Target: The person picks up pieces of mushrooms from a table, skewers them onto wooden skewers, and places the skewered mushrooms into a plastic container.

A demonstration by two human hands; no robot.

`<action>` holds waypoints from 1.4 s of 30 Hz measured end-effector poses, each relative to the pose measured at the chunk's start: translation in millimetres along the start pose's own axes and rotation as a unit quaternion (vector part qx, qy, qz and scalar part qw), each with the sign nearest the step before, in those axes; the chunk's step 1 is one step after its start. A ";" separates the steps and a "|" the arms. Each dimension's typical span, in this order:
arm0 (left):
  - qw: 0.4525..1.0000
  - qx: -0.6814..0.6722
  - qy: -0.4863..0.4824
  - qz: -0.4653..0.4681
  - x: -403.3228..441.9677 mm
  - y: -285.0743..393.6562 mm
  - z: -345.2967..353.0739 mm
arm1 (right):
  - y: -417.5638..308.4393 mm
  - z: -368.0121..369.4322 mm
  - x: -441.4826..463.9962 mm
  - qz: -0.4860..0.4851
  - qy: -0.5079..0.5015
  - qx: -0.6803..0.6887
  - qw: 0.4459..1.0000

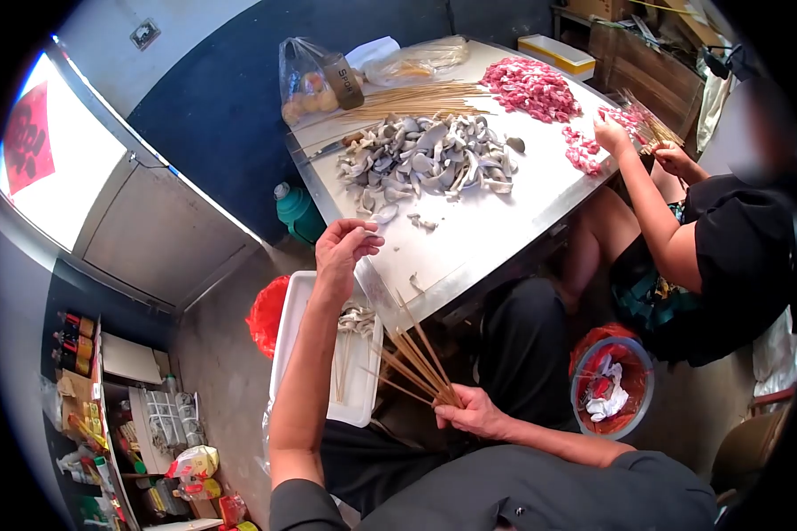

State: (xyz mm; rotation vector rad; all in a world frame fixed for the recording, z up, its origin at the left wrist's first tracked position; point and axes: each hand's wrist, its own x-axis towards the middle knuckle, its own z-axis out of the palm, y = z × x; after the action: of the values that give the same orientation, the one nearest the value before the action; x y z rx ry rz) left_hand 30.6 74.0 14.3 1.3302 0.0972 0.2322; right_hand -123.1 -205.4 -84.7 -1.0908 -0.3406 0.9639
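Observation:
My left hand [338,257] is closed in a pinch over the near left corner of the table, on what looks like a small pale piece of oyster mushroom, mostly covered by the fingertips. Just beyond it spreads a heap of torn grey oyster mushrooms [429,155], with a few loose bits nearer the edge. Fanned out from my right hand [471,412], which grips their lower ends above my lap, are several bamboo skewers [421,365]. A white tray [359,409] beside my left forearm contains mushrooms on skewers [356,319], partly hidden by the arm.
Loose skewers [416,99], a knife [328,149] and a bag [305,93] lie along the table's far side. Right of them is cut red meat [530,88]. A co-worker [682,230] holds skewers there. A teal jug [297,212] and lined bin [613,425] stand on the floor.

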 end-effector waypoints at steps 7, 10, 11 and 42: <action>0.999 -0.043 0.019 -0.025 -28.0 -9.8 -0.6 | -36.3 3.4 6.2 -0.071 0.115 -0.010 0.991; 0.997 -0.065 0.009 -0.031 -45.3 -10.0 7.0 | -45.9 0.8 14.6 -0.087 0.137 0.004 0.987; 0.997 -0.072 0.017 -0.037 -51.1 -9.1 10.9 | -44.8 -1.9 18.3 -0.096 0.141 0.006 0.985; 0.998 -0.014 0.012 -0.067 -88.0 -10.8 36.9 | -38.2 -4.7 29.5 -0.102 0.197 0.039 0.974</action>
State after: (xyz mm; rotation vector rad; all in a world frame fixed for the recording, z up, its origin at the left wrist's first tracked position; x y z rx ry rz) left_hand -46.3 16.9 7.2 1.2873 0.2016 0.1347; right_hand -84.5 -189.4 -60.0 -1.1235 -0.0857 0.5566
